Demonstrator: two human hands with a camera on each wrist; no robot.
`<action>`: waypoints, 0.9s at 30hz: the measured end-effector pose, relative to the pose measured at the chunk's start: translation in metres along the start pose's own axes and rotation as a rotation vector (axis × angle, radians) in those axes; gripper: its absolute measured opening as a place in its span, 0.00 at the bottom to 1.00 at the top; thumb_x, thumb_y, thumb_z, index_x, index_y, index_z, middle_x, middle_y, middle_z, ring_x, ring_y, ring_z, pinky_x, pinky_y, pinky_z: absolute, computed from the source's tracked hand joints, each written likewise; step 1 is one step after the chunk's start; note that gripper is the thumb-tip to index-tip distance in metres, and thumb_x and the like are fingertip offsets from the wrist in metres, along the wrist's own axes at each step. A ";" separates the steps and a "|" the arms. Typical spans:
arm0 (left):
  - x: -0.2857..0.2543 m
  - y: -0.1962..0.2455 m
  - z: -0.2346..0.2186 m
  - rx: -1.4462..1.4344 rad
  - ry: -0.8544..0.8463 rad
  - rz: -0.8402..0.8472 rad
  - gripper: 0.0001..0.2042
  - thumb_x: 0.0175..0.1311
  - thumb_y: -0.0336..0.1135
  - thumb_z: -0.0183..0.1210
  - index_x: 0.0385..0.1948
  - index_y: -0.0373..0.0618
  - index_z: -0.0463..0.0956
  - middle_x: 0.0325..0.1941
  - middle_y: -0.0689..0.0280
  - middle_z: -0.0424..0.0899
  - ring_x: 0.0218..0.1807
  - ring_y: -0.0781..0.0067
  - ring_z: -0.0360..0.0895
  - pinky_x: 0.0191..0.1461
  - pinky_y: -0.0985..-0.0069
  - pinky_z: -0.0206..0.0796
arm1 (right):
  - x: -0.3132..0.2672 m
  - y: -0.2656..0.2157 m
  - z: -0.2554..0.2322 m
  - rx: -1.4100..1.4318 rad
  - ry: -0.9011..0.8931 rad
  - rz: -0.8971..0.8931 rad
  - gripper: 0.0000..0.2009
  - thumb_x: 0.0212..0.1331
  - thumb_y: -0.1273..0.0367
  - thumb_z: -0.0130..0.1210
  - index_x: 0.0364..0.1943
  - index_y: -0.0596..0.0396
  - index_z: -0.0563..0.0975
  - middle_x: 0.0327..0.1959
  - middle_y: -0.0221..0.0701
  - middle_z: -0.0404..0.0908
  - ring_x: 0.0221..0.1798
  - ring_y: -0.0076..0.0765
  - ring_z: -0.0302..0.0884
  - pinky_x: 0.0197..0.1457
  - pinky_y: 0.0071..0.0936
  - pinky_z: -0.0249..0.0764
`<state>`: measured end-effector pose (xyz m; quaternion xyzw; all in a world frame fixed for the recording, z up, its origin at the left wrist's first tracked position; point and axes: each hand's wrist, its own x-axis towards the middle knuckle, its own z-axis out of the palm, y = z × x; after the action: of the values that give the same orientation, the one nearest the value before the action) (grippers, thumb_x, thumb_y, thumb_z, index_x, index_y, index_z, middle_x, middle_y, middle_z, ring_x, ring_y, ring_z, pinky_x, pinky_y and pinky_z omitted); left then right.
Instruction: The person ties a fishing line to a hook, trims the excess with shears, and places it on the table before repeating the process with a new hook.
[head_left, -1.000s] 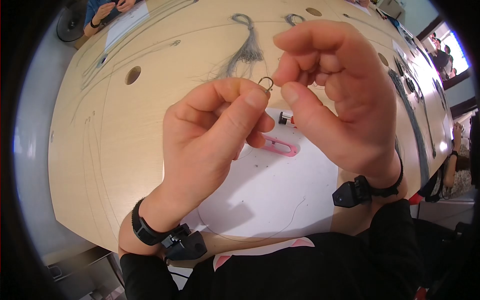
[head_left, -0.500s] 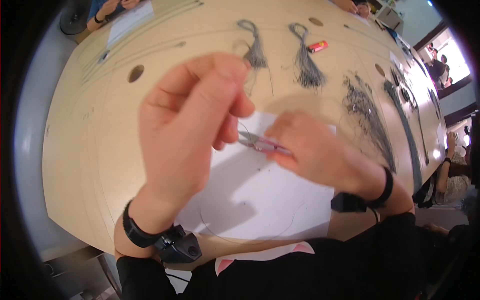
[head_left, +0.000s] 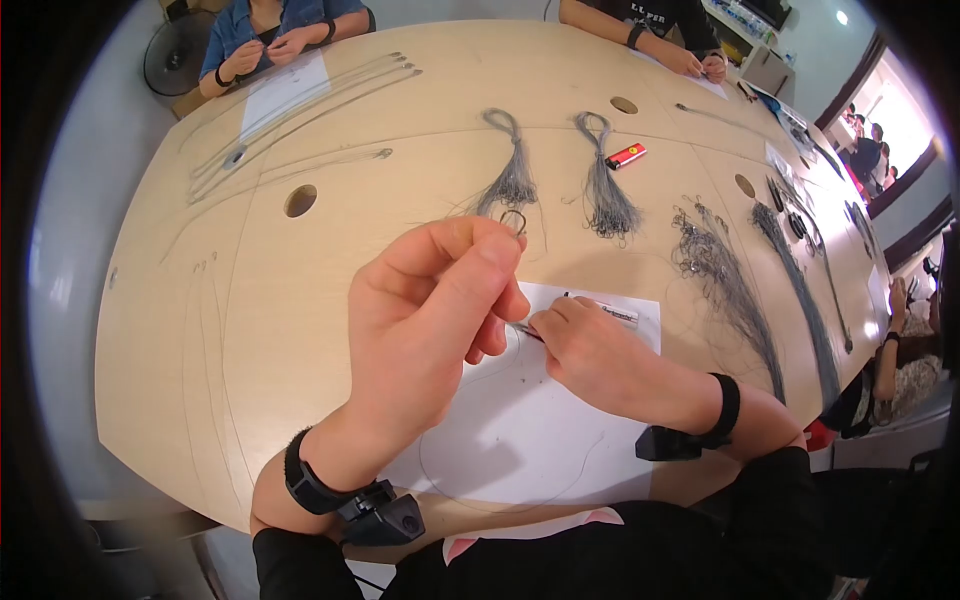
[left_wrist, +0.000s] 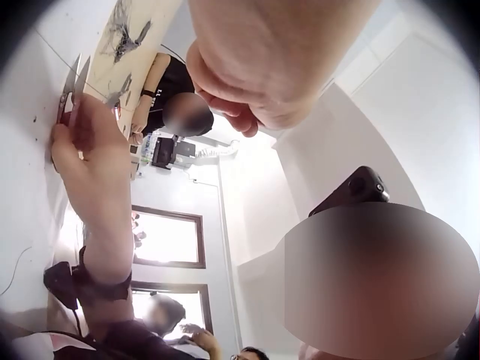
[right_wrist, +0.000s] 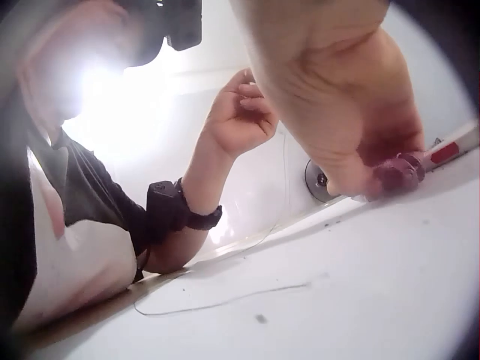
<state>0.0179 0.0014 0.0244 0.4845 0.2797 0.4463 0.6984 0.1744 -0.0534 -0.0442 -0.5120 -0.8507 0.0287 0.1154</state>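
Observation:
A small dark fish hook (head_left: 514, 220) stands up from the thumb and fingertips of my left hand (head_left: 425, 310), which pinches it above the paper. Low over the white paper (head_left: 560, 440), my right hand (head_left: 610, 360) holds pink-handled thread snips. Their blades (left_wrist: 71, 84) show in the left wrist view, slightly parted and pointing away from the fingers. Most of the handle is hidden by that hand in the head view. A thin line (right_wrist: 217, 303) curves across the paper in the right wrist view.
Looped bundles of hooked line (head_left: 515, 165) lie ahead, with a red lighter (head_left: 627, 155) beside the right-hand one. A loose tangle of hooks and line (head_left: 725, 265) spreads at right. Long strands (head_left: 210, 370) lie at left. Other people sit across the table.
My right hand has come down from beside the hook and picked up the snips from the paper. The left hand keeps its pinch on the hook. The head view has tilted up.

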 end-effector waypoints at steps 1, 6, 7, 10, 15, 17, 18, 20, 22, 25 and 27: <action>0.000 0.000 0.000 -0.003 0.001 0.007 0.06 0.55 0.33 0.50 0.29 0.41 0.70 0.13 0.70 0.68 0.12 0.87 0.59 0.13 0.90 0.47 | 0.002 0.000 -0.003 -0.006 0.001 -0.005 0.05 0.35 0.79 0.45 0.21 0.64 0.68 0.21 0.38 0.68 0.29 0.38 0.65 0.32 0.30 0.63; 0.000 -0.001 -0.005 -0.087 -0.062 -0.029 0.07 0.54 0.33 0.51 0.29 0.40 0.72 0.16 0.68 0.73 0.14 0.89 0.63 0.16 0.92 0.53 | 0.007 -0.003 -0.033 0.564 0.242 0.440 0.05 0.48 0.77 0.40 0.29 0.62 0.66 0.26 0.38 0.70 0.27 0.33 0.69 0.29 0.27 0.64; 0.000 -0.001 -0.004 -0.089 -0.060 -0.025 0.07 0.54 0.33 0.51 0.29 0.40 0.72 0.16 0.68 0.73 0.14 0.89 0.63 0.16 0.92 0.53 | 0.007 -0.003 -0.037 0.561 0.240 0.436 0.05 0.48 0.77 0.40 0.29 0.62 0.66 0.26 0.38 0.70 0.27 0.33 0.69 0.29 0.27 0.64; 0.000 0.001 -0.001 -0.045 -0.020 -0.023 0.07 0.55 0.33 0.50 0.29 0.40 0.69 0.13 0.69 0.69 0.12 0.85 0.59 0.13 0.90 0.49 | 0.008 -0.005 -0.051 0.878 0.428 0.411 0.07 0.52 0.76 0.38 0.35 0.62 0.66 0.25 0.33 0.70 0.24 0.25 0.66 0.28 0.21 0.63; 0.000 0.004 -0.001 -0.020 -0.008 -0.069 0.06 0.55 0.33 0.49 0.28 0.40 0.69 0.13 0.70 0.68 0.12 0.85 0.58 0.14 0.90 0.49 | 0.009 -0.009 -0.075 0.597 0.630 0.187 0.10 0.53 0.74 0.42 0.40 0.63 0.66 0.26 0.30 0.68 0.24 0.19 0.62 0.27 0.14 0.61; 0.000 0.002 -0.004 -0.048 -0.043 -0.083 0.07 0.55 0.33 0.51 0.29 0.40 0.71 0.14 0.69 0.70 0.13 0.87 0.61 0.15 0.91 0.51 | 0.010 -0.014 -0.071 0.527 0.681 0.142 0.12 0.50 0.73 0.50 0.37 0.65 0.67 0.27 0.31 0.68 0.23 0.19 0.62 0.25 0.12 0.61; -0.001 0.001 -0.004 -0.074 -0.081 -0.106 0.07 0.54 0.34 0.52 0.29 0.40 0.72 0.16 0.69 0.72 0.14 0.88 0.64 0.16 0.92 0.53 | 0.012 -0.018 -0.069 0.528 0.680 0.149 0.12 0.50 0.73 0.50 0.37 0.65 0.67 0.27 0.31 0.68 0.23 0.19 0.62 0.25 0.12 0.61; -0.002 -0.004 -0.001 -0.066 -0.100 -0.121 0.07 0.54 0.33 0.52 0.29 0.40 0.72 0.16 0.69 0.72 0.15 0.88 0.64 0.17 0.92 0.54 | 0.013 -0.022 -0.067 0.853 0.610 0.210 0.13 0.47 0.74 0.53 0.37 0.64 0.68 0.28 0.32 0.69 0.23 0.18 0.63 0.24 0.12 0.62; -0.003 -0.008 0.001 -0.056 -0.121 -0.135 0.07 0.54 0.33 0.51 0.29 0.39 0.72 0.16 0.69 0.72 0.15 0.88 0.65 0.18 0.91 0.55 | 0.015 -0.020 -0.065 0.796 0.598 0.194 0.12 0.47 0.74 0.54 0.36 0.63 0.68 0.26 0.31 0.70 0.23 0.17 0.64 0.24 0.12 0.64; -0.004 -0.010 0.002 -0.040 -0.139 -0.126 0.07 0.55 0.32 0.51 0.30 0.39 0.72 0.17 0.69 0.72 0.17 0.88 0.65 0.19 0.91 0.56 | 0.015 -0.017 -0.061 0.741 0.629 0.133 0.10 0.47 0.74 0.53 0.34 0.62 0.69 0.23 0.31 0.70 0.22 0.21 0.66 0.24 0.15 0.64; -0.003 -0.011 0.000 -0.027 -0.190 -0.125 0.06 0.55 0.31 0.51 0.30 0.38 0.71 0.18 0.69 0.73 0.19 0.87 0.66 0.20 0.90 0.57 | 0.015 -0.014 -0.059 0.674 0.631 0.119 0.09 0.46 0.74 0.53 0.31 0.60 0.69 0.21 0.32 0.69 0.21 0.27 0.67 0.23 0.19 0.64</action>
<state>0.0200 -0.0028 0.0141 0.4968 0.2356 0.3578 0.7548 0.1692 -0.0512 0.0182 -0.4775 -0.6865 0.1527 0.5267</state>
